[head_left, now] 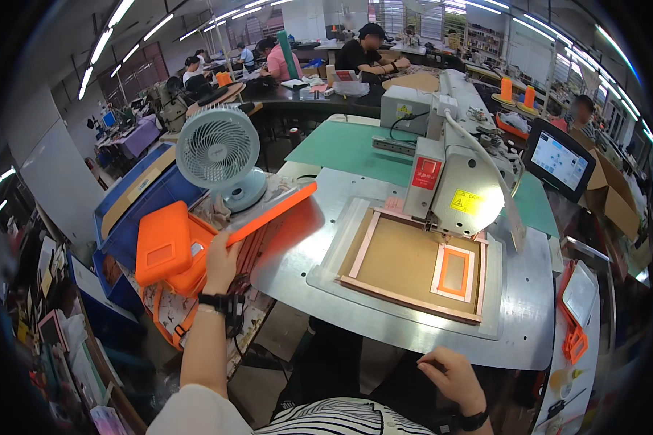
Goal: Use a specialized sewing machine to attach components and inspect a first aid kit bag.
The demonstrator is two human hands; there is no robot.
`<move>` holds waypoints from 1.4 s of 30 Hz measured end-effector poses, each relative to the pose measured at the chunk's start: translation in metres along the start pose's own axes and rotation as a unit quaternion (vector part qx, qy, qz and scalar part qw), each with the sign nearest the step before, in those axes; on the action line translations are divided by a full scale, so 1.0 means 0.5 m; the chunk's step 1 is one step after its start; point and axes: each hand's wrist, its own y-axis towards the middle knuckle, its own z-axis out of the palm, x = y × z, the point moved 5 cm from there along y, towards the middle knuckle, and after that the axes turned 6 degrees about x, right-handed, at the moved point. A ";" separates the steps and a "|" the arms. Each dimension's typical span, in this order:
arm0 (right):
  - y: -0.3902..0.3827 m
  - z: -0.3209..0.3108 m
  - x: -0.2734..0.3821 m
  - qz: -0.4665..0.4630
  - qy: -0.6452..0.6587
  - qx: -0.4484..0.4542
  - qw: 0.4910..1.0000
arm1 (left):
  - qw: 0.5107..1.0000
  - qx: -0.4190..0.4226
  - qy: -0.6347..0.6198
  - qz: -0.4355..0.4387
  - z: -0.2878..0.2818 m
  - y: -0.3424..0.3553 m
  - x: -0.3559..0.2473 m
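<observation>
My left hand (220, 262) is closed on the near end of a flat orange panel (276, 212), which is tilted over the left edge of the metal table. Just left of that hand, orange zip-case-like pieces (163, 245) are stacked. My right hand (451, 375) is at the table's front edge, fingers loosely bent and apart, with nothing visible in them. In front of me, a sewing machine head (466, 181) stands over a clamp frame (413, 310). Inside the frame, under the lit needle area, is an orange rectangular piece with a pale border (455, 270).
A grey-blue desk fan (218, 148) stands behind the orange stack, beside blue bins (141, 192). At the right are a control screen (559, 161), a cardboard box (617, 199) and a side table with tools (573, 384). Several people work at benches farther back.
</observation>
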 end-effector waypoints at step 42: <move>0.086 -0.266 -0.049 -0.087 0.040 -0.220 0.971 | 0.913 0.178 -0.251 0.269 0.169 -0.004 -0.501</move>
